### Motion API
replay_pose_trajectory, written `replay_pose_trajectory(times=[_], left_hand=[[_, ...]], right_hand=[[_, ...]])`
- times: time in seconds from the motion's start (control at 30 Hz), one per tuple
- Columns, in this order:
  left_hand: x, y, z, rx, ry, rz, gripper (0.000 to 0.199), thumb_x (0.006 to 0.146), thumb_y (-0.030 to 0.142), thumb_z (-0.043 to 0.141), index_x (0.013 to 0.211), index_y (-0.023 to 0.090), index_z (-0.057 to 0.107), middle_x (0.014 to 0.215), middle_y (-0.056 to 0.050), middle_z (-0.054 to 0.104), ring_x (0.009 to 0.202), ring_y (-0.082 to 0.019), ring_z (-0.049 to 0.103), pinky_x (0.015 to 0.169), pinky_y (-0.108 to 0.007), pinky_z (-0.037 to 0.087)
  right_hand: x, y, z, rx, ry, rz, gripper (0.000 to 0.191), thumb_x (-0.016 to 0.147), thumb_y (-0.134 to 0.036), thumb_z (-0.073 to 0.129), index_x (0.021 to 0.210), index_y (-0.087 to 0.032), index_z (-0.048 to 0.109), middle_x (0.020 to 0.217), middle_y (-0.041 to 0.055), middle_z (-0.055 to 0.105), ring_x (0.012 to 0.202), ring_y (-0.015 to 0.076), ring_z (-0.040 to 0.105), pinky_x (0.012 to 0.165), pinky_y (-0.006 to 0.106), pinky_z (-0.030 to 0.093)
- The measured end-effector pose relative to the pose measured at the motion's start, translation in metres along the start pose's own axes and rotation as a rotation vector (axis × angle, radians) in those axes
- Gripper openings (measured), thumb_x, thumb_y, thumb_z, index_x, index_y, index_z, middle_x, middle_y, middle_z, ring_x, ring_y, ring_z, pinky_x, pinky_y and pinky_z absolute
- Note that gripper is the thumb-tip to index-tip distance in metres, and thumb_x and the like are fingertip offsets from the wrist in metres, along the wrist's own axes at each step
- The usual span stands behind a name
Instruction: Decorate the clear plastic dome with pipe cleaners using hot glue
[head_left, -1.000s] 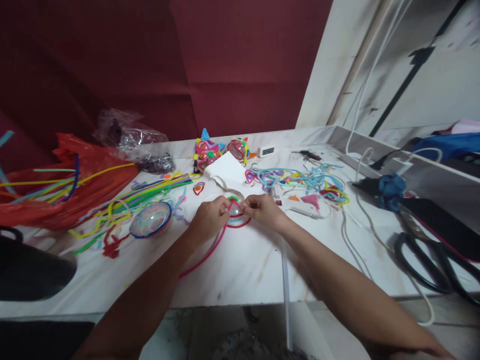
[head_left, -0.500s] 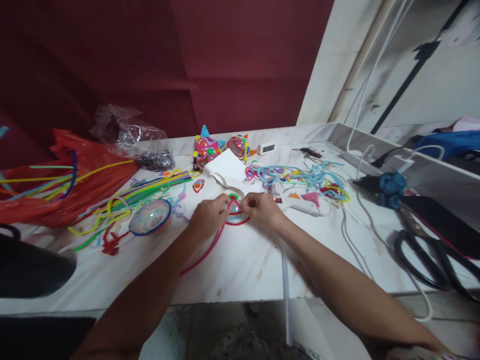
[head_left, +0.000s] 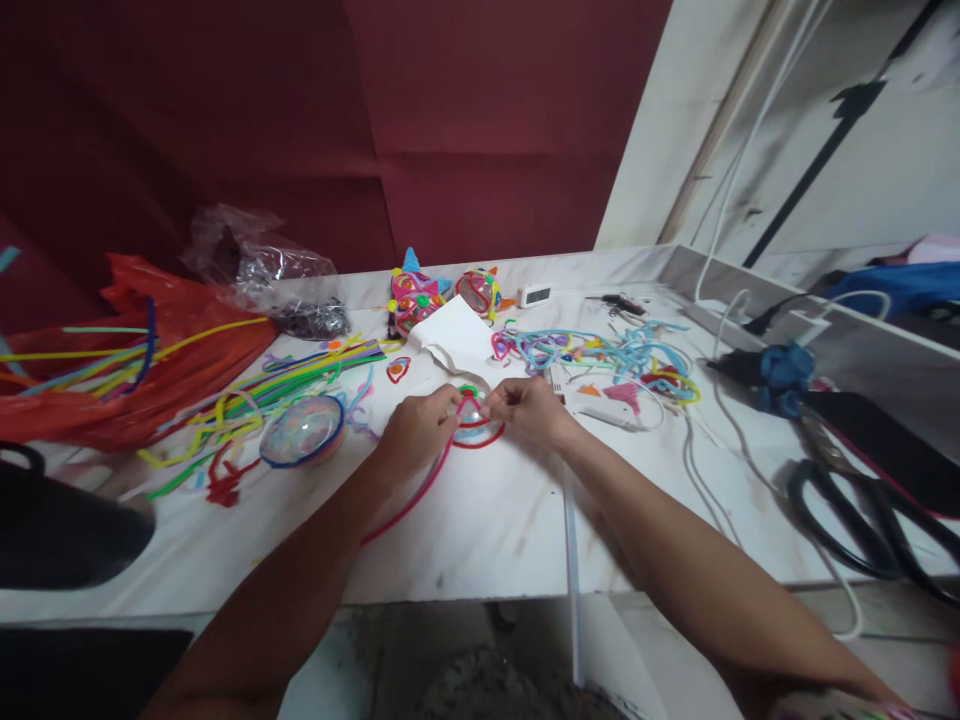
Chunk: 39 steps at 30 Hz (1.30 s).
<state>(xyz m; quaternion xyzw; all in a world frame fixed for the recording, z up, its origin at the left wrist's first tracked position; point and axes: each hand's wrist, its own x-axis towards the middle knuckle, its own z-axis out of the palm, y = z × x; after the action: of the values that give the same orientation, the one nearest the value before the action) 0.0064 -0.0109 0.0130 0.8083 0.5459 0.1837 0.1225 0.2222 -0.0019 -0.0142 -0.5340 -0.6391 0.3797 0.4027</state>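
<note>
I hold a long pink fuzzy stem [head_left: 424, 491], peaked near one end, its tail curving back toward me, against a small, partly hidden clear dome [head_left: 473, 417] ringed in red.

one left hand [head_left: 418, 430], one right hand [head_left: 529, 408], that's two! one pink stem [head_left: 414, 506], one red-rimmed dome [head_left: 474, 436], on goes the tally: one blue-rimmed bowl [head_left: 304, 430], one glue gun [head_left: 607, 409], one pair of scissors [head_left: 885, 510], one red bag [head_left: 169, 295], one clear bag [head_left: 289, 275], one small display [head_left: 535, 295]! loose stems [head_left: 637, 352]? too tangled to count!
</note>
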Motion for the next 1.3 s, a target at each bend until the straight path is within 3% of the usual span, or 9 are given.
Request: replay_pose_trajectory(times=[0.17,0.37,0.47,0.67,0.77,1.03,1.3], left_hand=[[0.001,-0.004,-0.002,-0.161,-0.046,-0.019,0.027,0.085,0.011,0.065,0.105,0.025,0.075,0.060,0.008,0.069,0.056,-0.016,0.068,0.063,-0.025,0.048],[0.004,-0.002,-0.002,-0.199,-0.008,-0.143,0.019,0.080,0.009,0.069,0.092,0.023,0.074,0.061,0.007,0.072,0.055,-0.016,0.068,0.064,-0.025,0.050],[0.002,0.000,-0.005,-0.173,-0.038,-0.152,0.013,0.082,0.011,0.068,0.081,0.023,0.074,0.060,0.004,0.072,0.057,-0.017,0.069,0.065,-0.026,0.051],[-0.001,0.004,-0.013,-0.002,-0.081,-0.099,0.022,0.081,0.013,0.065,0.063,0.023,0.075,0.058,-0.001,0.074,0.063,-0.021,0.072,0.067,-0.029,0.050],[0.000,0.006,-0.014,-0.017,-0.135,-0.104,0.023,0.082,0.012,0.065,0.064,0.022,0.077,0.055,0.000,0.072,0.061,-0.020,0.071,0.066,-0.028,0.050],[0.001,0.007,-0.012,-0.020,-0.133,-0.151,0.018,0.084,0.014,0.068,0.075,0.021,0.082,0.054,0.001,0.071,0.064,-0.020,0.073,0.068,-0.027,0.052],[0.002,0.002,-0.011,-0.125,-0.120,-0.150,0.013,0.075,0.016,0.067,0.068,0.022,0.076,0.047,0.004,0.062,0.057,-0.018,0.065,0.062,-0.026,0.049]], right_hand=[[0.001,-0.001,0.001,0.026,0.013,0.013,0.007,0.067,-0.011,0.074,0.066,-0.018,0.074,0.058,-0.0051,0.066,0.058,0.0117,0.052,0.060,0.024,0.039],[0.000,-0.002,0.003,0.038,0.028,0.013,0.009,0.065,-0.012,0.074,0.062,-0.020,0.071,0.057,-0.0056,0.065,0.059,0.0125,0.054,0.061,0.025,0.039],[0.000,-0.001,0.003,0.040,0.027,0.008,0.009,0.064,-0.011,0.073,0.063,-0.020,0.071,0.058,-0.0055,0.067,0.060,0.0129,0.056,0.062,0.025,0.041],[0.000,0.001,0.003,0.040,0.021,-0.005,0.008,0.066,-0.014,0.074,0.065,-0.021,0.070,0.059,-0.0047,0.069,0.062,0.0144,0.059,0.064,0.026,0.044],[0.000,0.001,0.003,0.040,0.018,-0.007,0.009,0.065,-0.013,0.073,0.064,-0.021,0.069,0.060,-0.0046,0.068,0.061,0.0144,0.058,0.064,0.026,0.044],[-0.001,-0.001,0.002,0.037,0.012,-0.002,0.009,0.066,-0.017,0.076,0.065,-0.021,0.068,0.059,-0.0049,0.065,0.061,0.0133,0.054,0.063,0.026,0.042],[-0.001,0.000,0.003,0.042,0.003,0.026,0.007,0.067,-0.020,0.078,0.066,-0.020,0.070,0.059,-0.0059,0.063,0.060,0.0121,0.052,0.061,0.026,0.038]])
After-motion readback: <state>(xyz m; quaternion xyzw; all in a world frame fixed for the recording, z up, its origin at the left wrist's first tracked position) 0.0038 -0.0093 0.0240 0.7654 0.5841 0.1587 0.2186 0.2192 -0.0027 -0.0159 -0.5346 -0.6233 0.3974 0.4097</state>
